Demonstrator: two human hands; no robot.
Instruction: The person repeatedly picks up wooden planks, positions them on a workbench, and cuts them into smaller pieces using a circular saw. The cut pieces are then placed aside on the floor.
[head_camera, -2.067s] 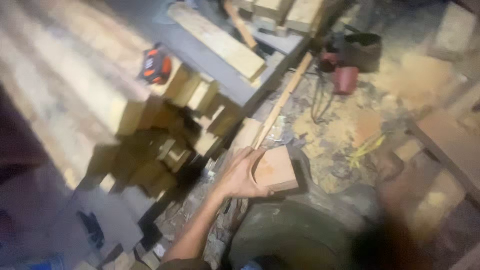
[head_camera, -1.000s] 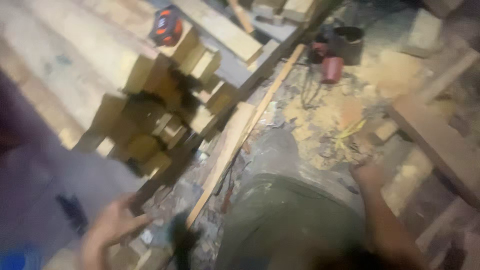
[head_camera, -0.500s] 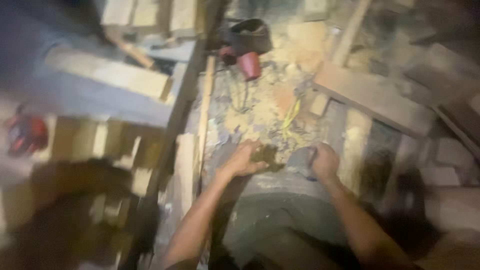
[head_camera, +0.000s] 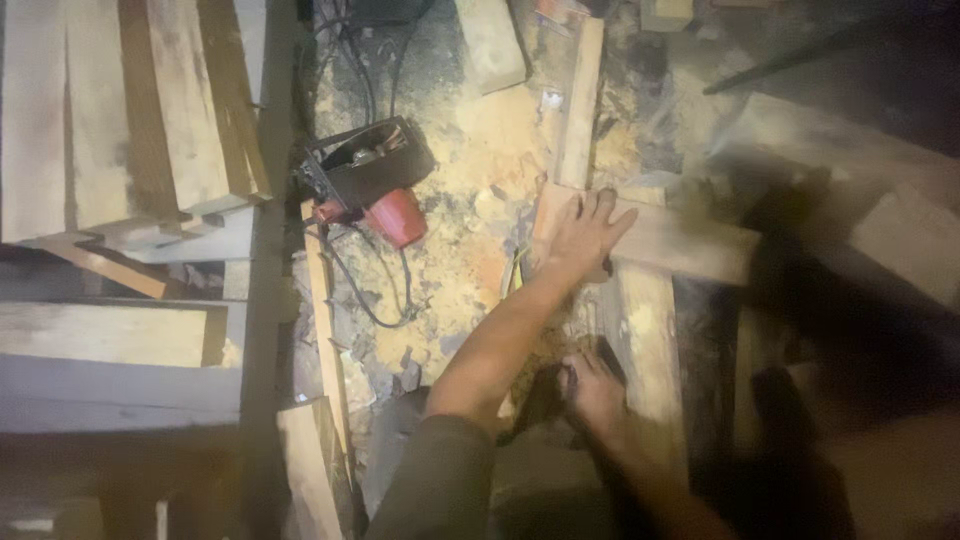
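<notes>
My left hand (head_camera: 583, 235) lies flat, fingers spread wide, on a plank (head_camera: 680, 243) that runs crosswise on the floor. My right hand (head_camera: 593, 392) is lower, beside an upright board (head_camera: 648, 350) under that plank; it's blurred, fingers curled round something dark, can't tell what. Sawdust (head_camera: 480, 190) covers the floor left of the plank. A red and black power tool (head_camera: 372, 185) with its cord sits there, near the timber stack (head_camera: 130, 120).
</notes>
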